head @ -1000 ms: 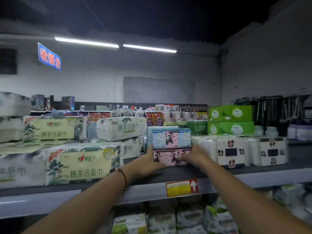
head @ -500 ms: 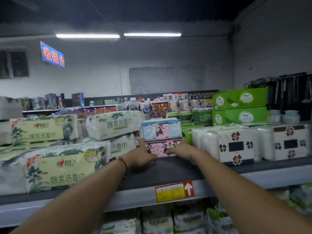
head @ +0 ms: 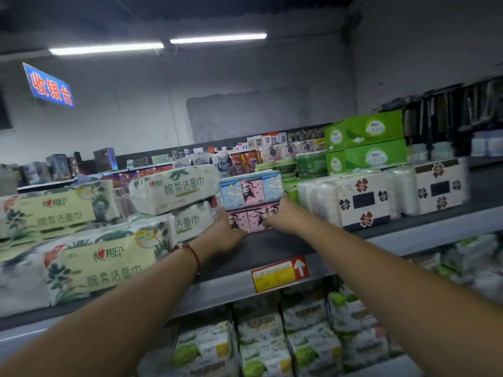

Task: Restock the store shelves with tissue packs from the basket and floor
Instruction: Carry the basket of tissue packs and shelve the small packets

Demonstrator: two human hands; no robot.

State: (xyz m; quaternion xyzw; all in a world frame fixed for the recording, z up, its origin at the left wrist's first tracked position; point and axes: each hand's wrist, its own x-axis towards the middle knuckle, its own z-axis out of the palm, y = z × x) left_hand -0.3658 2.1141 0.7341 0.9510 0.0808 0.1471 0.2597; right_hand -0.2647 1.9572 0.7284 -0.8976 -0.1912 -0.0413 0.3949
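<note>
Both hands, the left hand (head: pixel 227 235) and the right hand (head: pixel 283 217), press flat against the sides of a boxy pink tissue pack (head: pixel 249 219) in glossy cartoon-printed film. It sits on the dark shelf (head: pixel 275 244) under a matching blue-and-pink pack (head: pixel 250 190), between soft, pillowy white facial-towel packs (head: pixel 174 190) and flower-printed packs (head: pixel 359 201).

Upper left of the frame, your blue hanging sign (head: pixel 49 85) reads 收银台 in red. Left and centre, the green leaf-print tissue packs (head: pixel 100 265) read 心相印 and 棉柔洁面巾; a round badge says roughly "100". Centre background, red pouches (head: pixel 246 161) show "OMO". Lower centre, the shelf-edge tag (head: pixel 279 274) has a white up arrow; its small print is unreadable.
</note>
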